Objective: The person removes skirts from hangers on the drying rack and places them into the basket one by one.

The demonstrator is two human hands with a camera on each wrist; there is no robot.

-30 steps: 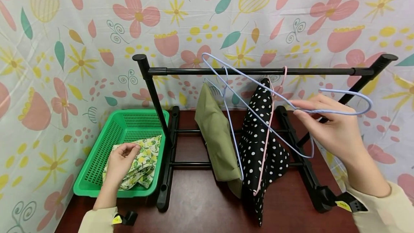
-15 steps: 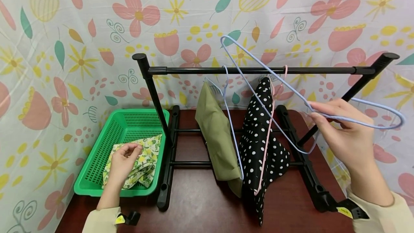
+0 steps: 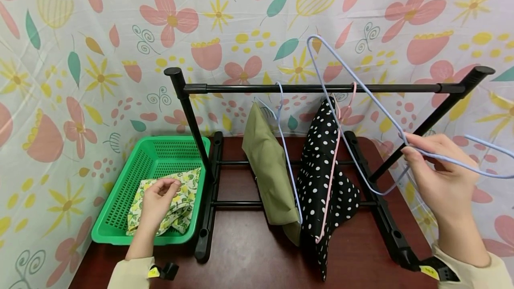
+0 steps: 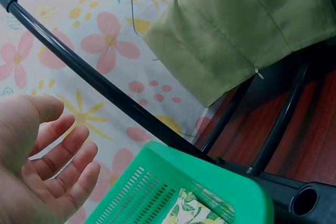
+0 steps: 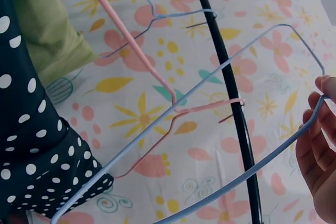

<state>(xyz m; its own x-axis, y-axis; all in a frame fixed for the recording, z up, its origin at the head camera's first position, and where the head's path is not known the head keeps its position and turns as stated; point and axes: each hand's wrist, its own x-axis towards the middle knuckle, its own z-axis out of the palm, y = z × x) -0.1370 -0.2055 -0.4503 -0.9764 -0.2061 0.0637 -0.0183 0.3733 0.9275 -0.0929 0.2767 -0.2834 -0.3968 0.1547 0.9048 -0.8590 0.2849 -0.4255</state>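
My right hand (image 3: 447, 182) pinches a light blue hanger (image 3: 314, 36) between thumb and fingertips near the base of its hook. No cloth hangs on it; it is tilted in front of the rack's right half. The hook's end runs out of the head view on the right. My left hand (image 3: 156, 202) is over the lemon-print cloth (image 3: 186, 188) in the green basket (image 3: 98, 229). Its fingers are loosely bent and hold nothing, as the left wrist view of the hand (image 4: 50, 161) shows.
A black rack bar (image 3: 241, 88) carries an olive cloth item (image 3: 265, 168) on a blue hanger (image 3: 283, 139) and a black polka-dot cloth item (image 3: 315, 159) on a pink hanger (image 3: 331, 177). The rack stands on a dark red table (image 3: 241, 244) before a flowered backdrop.
My right hand has moved right with the blue hanger, whose far corner has swung up and right. My left hand has shifted slightly right over the basket.
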